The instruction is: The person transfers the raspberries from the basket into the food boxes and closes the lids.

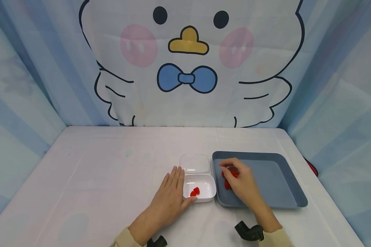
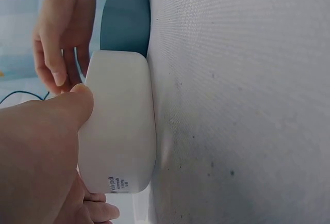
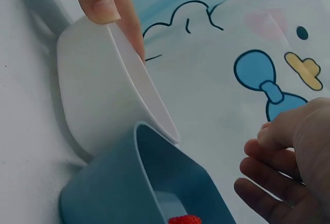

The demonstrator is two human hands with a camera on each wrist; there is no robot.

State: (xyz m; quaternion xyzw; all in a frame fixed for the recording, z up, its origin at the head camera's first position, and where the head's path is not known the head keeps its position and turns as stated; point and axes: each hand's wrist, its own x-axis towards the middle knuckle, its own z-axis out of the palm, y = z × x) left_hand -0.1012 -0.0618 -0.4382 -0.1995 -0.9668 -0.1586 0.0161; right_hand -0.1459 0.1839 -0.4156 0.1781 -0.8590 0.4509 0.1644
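Note:
A small white box (image 1: 204,188) with a raised clear lid (image 1: 195,163) stands on the table, with a few red pieces (image 1: 196,190) in it. My left hand (image 1: 167,200) lies along the box's left side, fingers straight. Its thumb (image 2: 77,102) touches the near rim. Over the left part of the grey-blue tray (image 1: 275,181) hovers my right hand (image 1: 242,181), fingers bent and thumb close to the index finger; nothing shows between them. Beneath it lie red pieces (image 1: 227,185) in the tray, partly hidden. One red piece (image 3: 185,219) looks bumpy, like a berry.
The tray stands right beside the box, its raised rim against the box's right side. White cloth (image 1: 96,178) covers the table. A printed curtain (image 1: 185,109) hangs along the back edge, with blue curtains (image 1: 343,137) at the sides.

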